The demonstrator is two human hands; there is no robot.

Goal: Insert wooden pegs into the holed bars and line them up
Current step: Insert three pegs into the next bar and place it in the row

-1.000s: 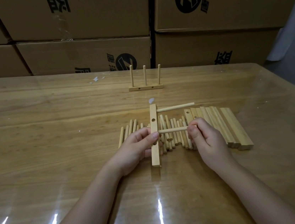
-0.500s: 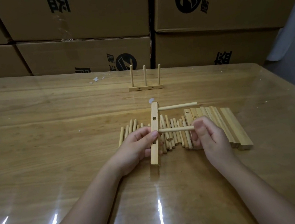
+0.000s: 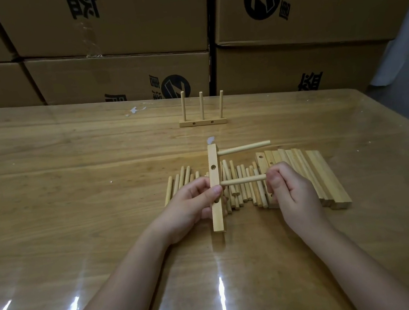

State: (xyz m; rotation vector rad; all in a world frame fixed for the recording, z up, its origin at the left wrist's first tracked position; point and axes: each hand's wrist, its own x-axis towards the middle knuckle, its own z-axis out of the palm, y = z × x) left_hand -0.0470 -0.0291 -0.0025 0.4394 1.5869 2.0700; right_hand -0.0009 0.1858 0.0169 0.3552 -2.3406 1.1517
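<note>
While a finished three-peg bar (image 3: 203, 122) stands at upper centre, the held bar (image 3: 218, 213), mid-frame over the table (image 3: 76, 209), has its top peg (image 3: 243, 148) seated and a second peg (image 3: 242, 180) entering; loose pegs (image 3: 248, 193) and spare bars (image 3: 316, 174) remain. Left hand (image 3: 187, 208) grips the bar; right hand (image 3: 293, 193) pinches the second peg, nearer its outer end than a second ago.

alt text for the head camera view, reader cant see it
A left hand holds a holed bar over a wooden table while the right hand pinches a peg against its side; another peg sticks out near the far end. Loose pegs and spare bars lie behind; a three-peg bar stands before cardboard boxes.
</note>
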